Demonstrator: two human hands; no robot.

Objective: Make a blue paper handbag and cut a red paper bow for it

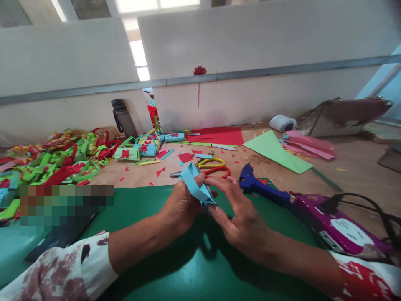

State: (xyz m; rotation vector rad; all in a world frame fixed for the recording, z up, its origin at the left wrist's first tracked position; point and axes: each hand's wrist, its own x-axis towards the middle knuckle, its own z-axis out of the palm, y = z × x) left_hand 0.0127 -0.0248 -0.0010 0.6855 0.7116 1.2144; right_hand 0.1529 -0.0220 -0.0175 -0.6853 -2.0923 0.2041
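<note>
A folded light-blue paper piece [196, 186] with a looped strip is held up over the green mat [194, 276]. My left hand [183, 202] grips it from the left, the thumb pressed on the strip. From the right, my right hand [239, 213] pinches the lower right corner between thumb and fingers. Just behind the paper lie scissors with yellow handles [216, 162] and scissors with red handles [219, 171]. The blue glue gun [263, 188] rests to the right of my hands.
Colourful paper pieces [65, 159] are heaped at the left, near small paper bags [127, 154] and a dark bottle [123, 119]. At the right are a purple power strip [338, 228] with cables, green paper [278, 152] and a brown bag [344, 115].
</note>
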